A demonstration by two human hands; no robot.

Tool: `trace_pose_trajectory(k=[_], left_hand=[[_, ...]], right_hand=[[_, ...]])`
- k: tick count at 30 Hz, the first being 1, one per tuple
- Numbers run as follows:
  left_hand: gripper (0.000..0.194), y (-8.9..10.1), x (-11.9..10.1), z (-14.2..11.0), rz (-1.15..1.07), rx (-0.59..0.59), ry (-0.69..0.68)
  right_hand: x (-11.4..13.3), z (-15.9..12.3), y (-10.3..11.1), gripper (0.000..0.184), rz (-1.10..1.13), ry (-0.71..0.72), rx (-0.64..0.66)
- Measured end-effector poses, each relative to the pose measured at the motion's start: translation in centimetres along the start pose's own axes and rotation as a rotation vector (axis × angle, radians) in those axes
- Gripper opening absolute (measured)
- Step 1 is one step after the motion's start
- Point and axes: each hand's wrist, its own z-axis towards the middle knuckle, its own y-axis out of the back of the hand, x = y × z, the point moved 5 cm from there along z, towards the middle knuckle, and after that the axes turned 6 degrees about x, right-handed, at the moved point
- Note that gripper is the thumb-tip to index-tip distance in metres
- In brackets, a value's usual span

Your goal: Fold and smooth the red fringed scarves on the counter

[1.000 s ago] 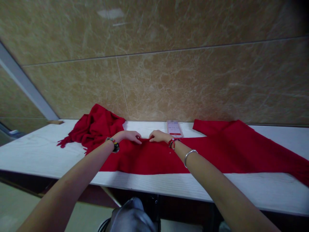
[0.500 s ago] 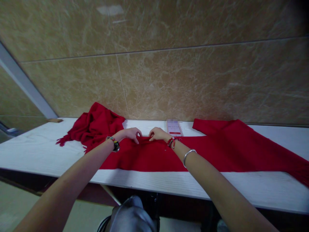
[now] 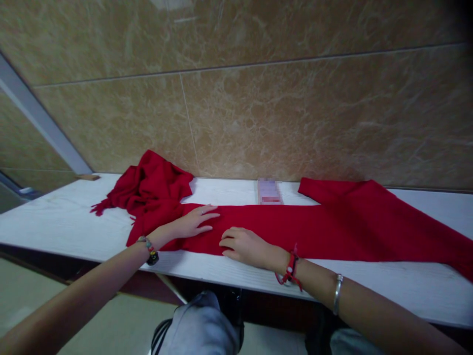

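A long red scarf (image 3: 281,227) lies in a flat band along the white table, its left part bunched in a heap with fringe and its right part folded at an angle toward the wall. My left hand (image 3: 192,223) rests palm down on the scarf, fingers spread, close to the bunched part. Just to its right, my right hand (image 3: 244,245) lies over the scarf near the front edge of the cloth. Its fingers are loosely bent and a little apart, with no cloth visibly pinched. What lies under both palms is hidden.
A phone (image 3: 269,191), its screen blurred, lies behind the scarf against the marble-patterned wall (image 3: 251,118). At the far left back of the white table (image 3: 55,217) is a small brown block (image 3: 87,177). The table's front edge runs close to my knees.
Both hands have let go of the scarf's back edge. My left hand has spread flat on the cloth; my right hand has come toward the front edge. The view has tilted slightly.
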Motion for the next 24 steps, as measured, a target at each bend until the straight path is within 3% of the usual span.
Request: trace_pose_trajectory(k=[3, 6, 10, 14, 21, 24], left_hand=[[0.044, -1.0, -0.1, -1.0, -0.002, 0.076, 0.010], [0.046, -1.1, 0.3, -1.1, 0.008, 0.080, 0.032], [0.050, -1.1, 0.8, -0.9, 0.019, 0.120, 0.056], [0.055, -0.9, 0.9, -0.9, 0.034, 0.161, 0.070], [0.059, -0.7, -1.9, -1.9, 0.034, 0.155, -0.068], [0.065, -1.0, -3.4, -2.8, 0.050, 0.164, -0.120]], right_hand=[[0.6, 0.1, -0.3, 0.019, -0.110, -0.007, 0.058], [0.6, 0.3, -0.4, 0.019, -0.141, -0.010, 0.038], [0.0, 0.0, -0.2, 0.018, -0.032, -0.056, -0.073], [0.1, -0.7, -0.6, 0.018, 0.064, 0.048, -0.068], [-0.1, -2.0, -0.9, 0.032, 0.160, 0.057, 0.051], [-0.3, -2.4, -0.8, 0.035, 0.140, 0.048, 0.007]])
